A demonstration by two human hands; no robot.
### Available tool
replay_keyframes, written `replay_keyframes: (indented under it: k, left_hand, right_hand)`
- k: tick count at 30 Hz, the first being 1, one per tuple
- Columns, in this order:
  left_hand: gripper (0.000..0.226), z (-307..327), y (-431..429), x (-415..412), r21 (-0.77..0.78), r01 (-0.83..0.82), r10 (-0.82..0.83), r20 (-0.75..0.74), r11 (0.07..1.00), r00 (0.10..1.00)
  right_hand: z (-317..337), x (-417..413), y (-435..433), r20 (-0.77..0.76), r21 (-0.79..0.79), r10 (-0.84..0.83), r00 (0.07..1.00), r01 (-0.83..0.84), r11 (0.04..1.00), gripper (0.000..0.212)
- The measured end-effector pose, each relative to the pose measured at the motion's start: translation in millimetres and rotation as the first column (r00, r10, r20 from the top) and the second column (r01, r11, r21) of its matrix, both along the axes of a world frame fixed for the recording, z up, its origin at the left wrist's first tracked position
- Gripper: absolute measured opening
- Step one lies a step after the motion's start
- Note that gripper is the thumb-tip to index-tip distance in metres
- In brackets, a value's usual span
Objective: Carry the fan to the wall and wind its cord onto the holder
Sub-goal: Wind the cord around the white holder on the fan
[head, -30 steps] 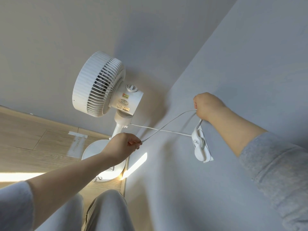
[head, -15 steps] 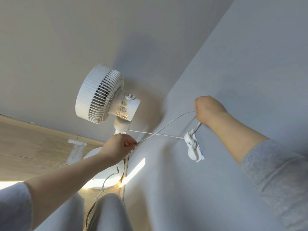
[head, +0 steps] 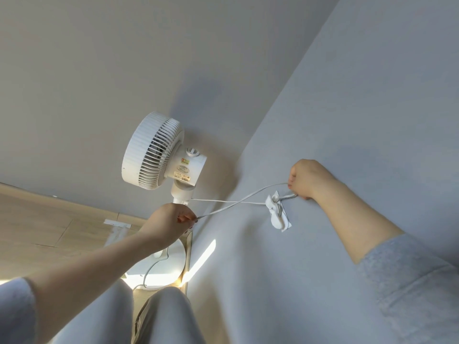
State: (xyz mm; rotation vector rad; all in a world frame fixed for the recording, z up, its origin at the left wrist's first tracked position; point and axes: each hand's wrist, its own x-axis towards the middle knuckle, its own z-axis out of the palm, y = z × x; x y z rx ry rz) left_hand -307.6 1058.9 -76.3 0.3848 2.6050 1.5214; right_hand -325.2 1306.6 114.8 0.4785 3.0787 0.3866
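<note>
The white fan [head: 159,155] stands on its round base in the corner where two walls meet. A white cord holder [head: 277,214] is stuck on the right-hand wall. The white cord [head: 238,202] runs from the fan's neck to the holder, and another strand crosses it between my hands. My left hand [head: 171,222] pinches the cord below the fan's head. At the holder's upper end, my right hand [head: 308,178] is closed on the cord against the wall. More cord hangs loose near the base.
Wood floor [head: 37,224] lies to the left, with a strip of white tape [head: 116,223] on it. My knees in grey trousers [head: 159,316] are at the bottom, close to the fan's base [head: 161,269]. A sunlit patch falls by the wall's foot.
The view has tilted up, so the fan and holder sit lower in frame. My right hand has stayed at the holder's top, and my left hand keeps its pinch on the cord.
</note>
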Motion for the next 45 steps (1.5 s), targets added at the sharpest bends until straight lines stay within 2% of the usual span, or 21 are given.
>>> replay_keyframes:
  k: [4,16,26,27,29,32,35,37,39,42,45]
  left_hand:
    - [0.014,0,-7,15,-0.015,0.004,-0.004,0.004,1.0,1.0]
    - [0.013,2,-18,45,-0.046,-0.004,0.005,0.014,0.999,1.0]
    - [0.013,-4,-18,54,-0.076,0.036,-0.035,0.021,0.996,0.999]
    - [0.013,-5,-18,54,-0.078,0.038,-0.036,0.026,0.996,0.999]
    - [0.013,-7,-19,54,-0.077,0.038,-0.035,0.031,0.996,0.999]
    - [0.012,-11,-19,54,-0.076,0.037,-0.034,0.037,0.996,0.999]
    - [0.011,-15,-20,52,-0.074,0.033,-0.029,0.052,0.997,0.998]
    - [0.01,-18,-20,51,-0.07,0.034,-0.03,0.06,0.997,0.998]
    - [0.01,-21,-20,49,-0.071,0.035,-0.03,0.072,0.997,0.997]
    - [0.013,-27,-20,45,-0.075,0.009,-0.001,0.112,0.997,0.994]
    - [0.012,-32,-19,39,-0.08,-0.031,0.041,0.13,0.996,0.991]
  right_hand:
    - [-7,26,-2,0.02,-0.031,0.005,1.0,-0.004,1.0,0.015]
    - [-43,85,-14,0.04,0.044,0.054,0.998,-0.056,0.997,0.022]
    - [-83,113,-21,0.041,0.085,0.037,0.998,-0.04,0.996,0.039]
    - [-85,115,-24,0.042,0.093,0.034,0.999,-0.038,0.995,0.035]
    - [-91,117,-24,0.045,0.14,0.028,0.999,-0.034,0.99,0.014]
    - [-107,117,-21,0.033,0.129,0.001,0.999,-0.005,0.992,0.041]
    - [-121,113,-18,0.015,0.087,0.028,0.999,-0.03,0.996,0.044]
    - [-126,110,-21,0.021,0.075,0.038,0.999,-0.04,0.996,0.037]
    - [-128,109,-26,0.022,0.043,0.04,0.999,-0.041,0.998,0.012]
    - [-138,105,-25,-0.004,0.011,0.035,0.999,-0.035,0.999,0.019]
    - [-143,99,-25,-0.066,-0.008,0.03,0.997,-0.031,0.999,0.017]
